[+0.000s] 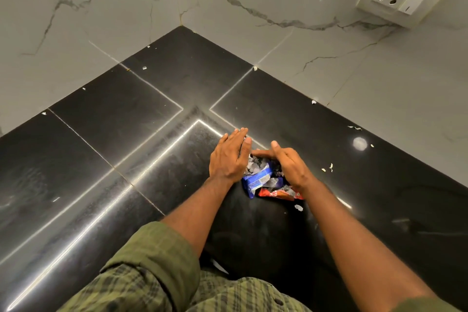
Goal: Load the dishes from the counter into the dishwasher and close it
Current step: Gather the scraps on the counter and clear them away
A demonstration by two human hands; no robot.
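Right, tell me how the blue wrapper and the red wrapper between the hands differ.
The blue wrapper lies further left, by the left hand; the red wrapper lies lower right, under the right hand's wrist. More of the blue wrapper shows, with a pale label panel; the red wrapper shows only as a narrow strip. Both are crumpled, silver inside, and rest on the black counter.

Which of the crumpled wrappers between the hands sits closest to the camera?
The red wrapper, poking out below the right hand. The blue wrapper lies beside it toward the left hand, and the silver scraps sit farther back.
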